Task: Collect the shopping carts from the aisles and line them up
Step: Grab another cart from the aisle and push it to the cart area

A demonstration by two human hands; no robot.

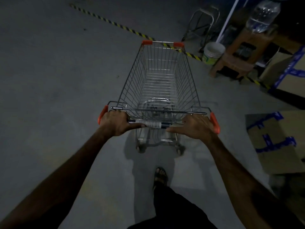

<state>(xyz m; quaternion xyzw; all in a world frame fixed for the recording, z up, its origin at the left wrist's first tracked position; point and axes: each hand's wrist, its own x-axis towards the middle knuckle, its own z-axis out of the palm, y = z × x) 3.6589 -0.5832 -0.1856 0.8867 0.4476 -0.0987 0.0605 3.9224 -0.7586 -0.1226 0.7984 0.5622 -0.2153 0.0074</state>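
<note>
An empty wire shopping cart (160,76) with orange corner caps stands on the grey concrete floor straight ahead of me. My left hand (115,123) is wrapped around the left end of its handle bar (152,124). My right hand (196,127) grips the right end, by the orange cap. A white label sits on the bar between the hands. The cart's wheels show blurred under the basket. My foot in a sandal is visible below the cart.
Yellow-black hazard tape (115,23) runs diagonally across the floor past the cart's front. At the right stand a white bucket (212,52), a wooden stool (239,55) bearing a large water bottle (262,15), and cardboard boxes (280,142) with blue tape. A metal frame (203,20) stands at the back.
</note>
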